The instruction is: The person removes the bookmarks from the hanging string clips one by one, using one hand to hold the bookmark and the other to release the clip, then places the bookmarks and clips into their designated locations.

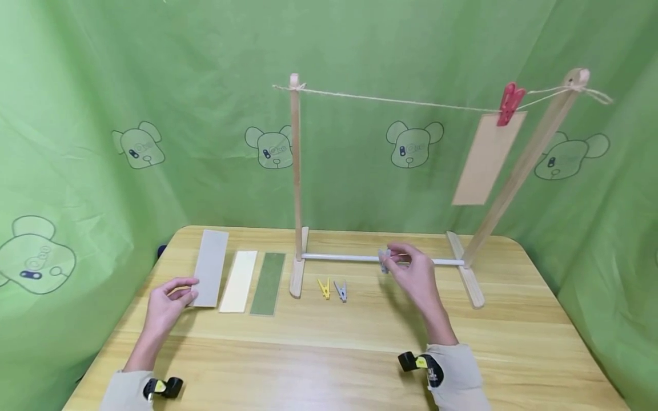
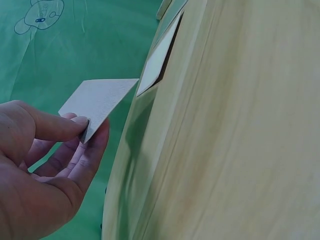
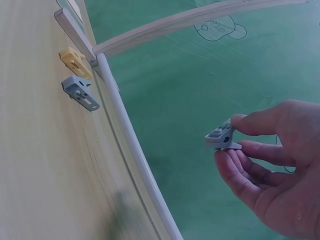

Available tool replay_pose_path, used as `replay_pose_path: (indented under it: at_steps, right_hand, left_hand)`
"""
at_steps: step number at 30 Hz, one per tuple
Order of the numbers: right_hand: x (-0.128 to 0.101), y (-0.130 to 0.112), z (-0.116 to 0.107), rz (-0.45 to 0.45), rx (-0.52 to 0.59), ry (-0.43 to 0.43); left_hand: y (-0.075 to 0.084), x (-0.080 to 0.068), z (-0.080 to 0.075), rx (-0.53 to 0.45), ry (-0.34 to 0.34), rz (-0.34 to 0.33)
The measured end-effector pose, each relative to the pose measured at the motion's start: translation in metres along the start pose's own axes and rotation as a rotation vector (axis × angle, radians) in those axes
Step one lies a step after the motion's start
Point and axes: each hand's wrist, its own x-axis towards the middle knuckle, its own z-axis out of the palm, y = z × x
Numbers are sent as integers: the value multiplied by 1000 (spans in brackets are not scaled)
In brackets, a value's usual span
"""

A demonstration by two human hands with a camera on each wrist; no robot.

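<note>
Two hands at a small drying rack on a wooden surface (image 1: 360, 348). The left hand (image 1: 167, 305) pinches the near corner of a grey card (image 1: 211, 275) between thumb and fingers; in the left wrist view that corner (image 2: 97, 100) is lifted off the surface edge. The card is the leftmost of three strips, beside a cream card (image 1: 239, 281) and a green card (image 1: 268, 283). The right hand (image 1: 416, 277) pinches a grey clothespin (image 3: 222, 136) between thumb and forefinger, held above the white crossbar (image 1: 354, 258) at the rack's base. A yellow clothespin (image 1: 324, 288) and a second grey clothespin (image 1: 341, 290) lie near the left post (image 1: 295, 171). A twine line (image 1: 401, 103) runs between the posts; at its right end a red clothespin (image 1: 510, 104) holds a tan card (image 1: 487, 158).

Technique, as judged: the card is best gripped at one short end so it hangs straight, and the clothespin held by its tail so that a squeeze opens its mouth.

Limits of view: the head view blurs the held clothespin, and no view shows whether its mouth is open. The left fingers under the card are partly hidden. The right post (image 1: 529, 160) leans in the wide lens.
</note>
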Motion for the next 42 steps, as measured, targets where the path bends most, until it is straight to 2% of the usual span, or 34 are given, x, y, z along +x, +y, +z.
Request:
replay_pose_path:
  at_steps: [8,16,26,35,39,42]
  right_hand:
    - [0,-1,4,38,-29,-33]
    - [0,1,8,10,-81,-51]
    - [-3,5,15,65,-97,-117]
    - [-4,8,22,87,-106,-157]
    - [-5,8,24,80,-106,-168]
    - [-6,9,26,79,-115,-171]
  left_hand:
    - [-1,1,-3,5,2,-24]
    - [-5,3,-3,49,-1,-27]
    - [-10,5,-2,58,-13,-50]
    - [-10,6,1,64,-52,-72]
    - [-11,5,1,102,-58,-59]
    - [-11,5,2,172,-49,-35]
